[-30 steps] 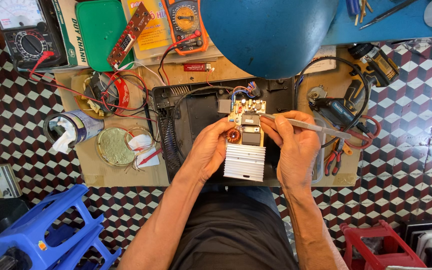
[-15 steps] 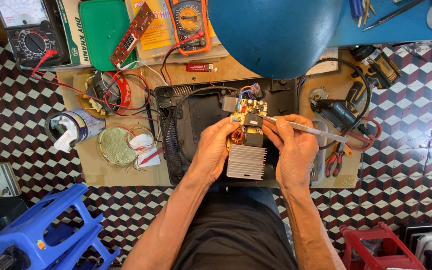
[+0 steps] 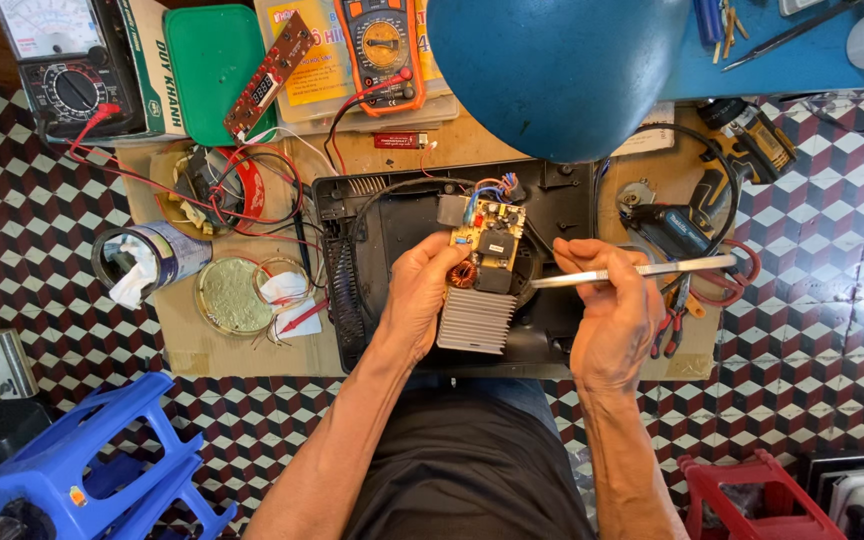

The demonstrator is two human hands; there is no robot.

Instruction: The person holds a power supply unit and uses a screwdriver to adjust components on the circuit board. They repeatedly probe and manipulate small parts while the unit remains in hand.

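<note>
The black appliance housing (image 3: 562, 320) lies open on the cardboard-covered bench (image 3: 172, 350), its inside bare – so the strip-down looks done. Over it the left hand (image 3: 422, 300) holds the circuit board (image 3: 489, 240) lifted out, fingers wrapped on the left edge beside the ribbed grey heat sink (image 3: 477, 320); coloured wires still tie it to the housing. The right hand (image 3: 612, 310) pinches a slim metal tool (image 3: 632, 272), tip just right of the board, not touching – board work seems unfinished, reassembly wholly ahead
</note>
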